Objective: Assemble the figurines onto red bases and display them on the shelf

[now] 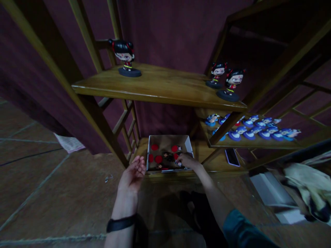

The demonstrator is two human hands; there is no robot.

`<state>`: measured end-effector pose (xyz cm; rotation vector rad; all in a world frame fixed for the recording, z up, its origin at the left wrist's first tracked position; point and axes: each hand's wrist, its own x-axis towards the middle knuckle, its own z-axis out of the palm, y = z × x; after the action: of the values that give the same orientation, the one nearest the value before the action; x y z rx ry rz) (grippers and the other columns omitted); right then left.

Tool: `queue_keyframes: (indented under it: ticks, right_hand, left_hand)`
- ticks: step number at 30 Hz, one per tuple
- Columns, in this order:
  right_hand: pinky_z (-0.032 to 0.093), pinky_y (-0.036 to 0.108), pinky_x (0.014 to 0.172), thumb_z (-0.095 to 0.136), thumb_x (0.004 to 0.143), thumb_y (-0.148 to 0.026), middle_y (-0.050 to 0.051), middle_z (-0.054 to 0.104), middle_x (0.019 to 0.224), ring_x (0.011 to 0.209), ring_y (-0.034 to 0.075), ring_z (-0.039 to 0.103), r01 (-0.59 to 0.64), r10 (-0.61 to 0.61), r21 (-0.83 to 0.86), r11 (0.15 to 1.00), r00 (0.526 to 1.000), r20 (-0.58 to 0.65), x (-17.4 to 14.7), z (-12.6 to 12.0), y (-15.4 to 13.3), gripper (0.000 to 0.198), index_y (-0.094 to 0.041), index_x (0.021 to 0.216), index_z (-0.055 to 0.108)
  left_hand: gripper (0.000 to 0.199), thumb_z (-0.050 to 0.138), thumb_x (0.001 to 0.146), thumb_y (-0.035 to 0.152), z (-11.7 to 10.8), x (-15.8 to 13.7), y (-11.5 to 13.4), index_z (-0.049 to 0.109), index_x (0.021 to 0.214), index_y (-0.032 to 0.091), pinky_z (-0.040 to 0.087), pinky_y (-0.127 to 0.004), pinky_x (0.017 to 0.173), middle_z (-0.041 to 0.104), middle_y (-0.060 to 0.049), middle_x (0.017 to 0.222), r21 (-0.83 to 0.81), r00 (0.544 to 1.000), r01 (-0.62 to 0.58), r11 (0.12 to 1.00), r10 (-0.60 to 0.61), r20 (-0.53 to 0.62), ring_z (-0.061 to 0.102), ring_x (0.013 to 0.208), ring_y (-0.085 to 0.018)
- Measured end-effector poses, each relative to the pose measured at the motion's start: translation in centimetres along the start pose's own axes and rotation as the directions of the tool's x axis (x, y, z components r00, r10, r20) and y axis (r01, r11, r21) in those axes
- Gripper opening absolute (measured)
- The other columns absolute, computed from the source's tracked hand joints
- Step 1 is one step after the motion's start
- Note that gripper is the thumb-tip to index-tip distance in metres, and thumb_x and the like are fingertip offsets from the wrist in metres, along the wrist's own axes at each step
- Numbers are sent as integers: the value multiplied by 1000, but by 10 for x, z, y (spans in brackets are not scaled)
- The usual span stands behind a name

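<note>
A shallow white cardboard box (169,138) sits on the lower shelf. Inside it lie several small figurines with red round bases, among them one red base (158,159) near the left side. My right hand (187,161) reaches over the box's right side, its fingers pinched at a figurine (178,163) with a red base; the fingertips are partly hidden and dim. Just outside the box's left front corner, my left hand (133,174) is palm up with fingers loosely curled, holding nothing. A dark band is around the left wrist.
On the upper wooden shelf (160,86) stand a black-haired figurine (125,57) at left and two more (232,82) at right. Several blue-purple figurines (250,132) line the right shelf. Below them lies a phone (232,157). Wooden posts frame the unit.
</note>
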<state>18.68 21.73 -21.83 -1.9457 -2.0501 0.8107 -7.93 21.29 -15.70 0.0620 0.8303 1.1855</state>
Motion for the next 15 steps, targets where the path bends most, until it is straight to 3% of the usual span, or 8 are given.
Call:
queue_keyframes:
  ticks: [3, 6, 9, 15]
  right_hand:
    - [37, 25, 89, 41, 72, -3, 2, 60, 111, 103, 14, 52, 48, -45, 23, 999, 993, -108, 6, -4, 0, 40, -21, 98, 65]
    - [35, 27, 91, 38, 76, -5, 2, 58, 114, 107, 14, 48, -49, 46, -9, 999, 976, -215, 8, -13, 4, 39, -23, 103, 62]
    - [35, 27, 88, 40, 79, -10, 3, 61, 106, 103, 17, 49, -153, 128, -129, 980, 975, -179, 2, -19, 9, 30, -21, 94, 64]
    - [30, 34, 86, 46, 76, -11, 11, 64, 96, 104, 25, 46, -172, 165, -432, 885, 985, -54, -13, -18, 3, 22, -16, 83, 67]
  left_hand:
    - [21, 46, 75, -1, 1, -2, 1, 58, 87, 12, 50, -17, 52, 62, -6, 79, 10, 1000, 3, 1000, -2, -17, 60, 64, -9]
    - [20, 47, 75, -1, 3, -3, 1, 58, 87, 12, 49, -17, 53, 62, -6, 79, 13, 1000, -6, 1000, 6, -31, 60, 65, -9]
    - [20, 46, 75, -1, 4, -4, 1, 58, 87, 11, 49, -17, 51, 61, -6, 79, 19, 998, -10, 1000, 11, -56, 60, 64, -9]
    - [19, 47, 75, 0, 9, -6, -2, 58, 86, 11, 48, -16, 50, 61, -6, 77, 27, 997, -5, 1000, 7, -76, 59, 62, -9]
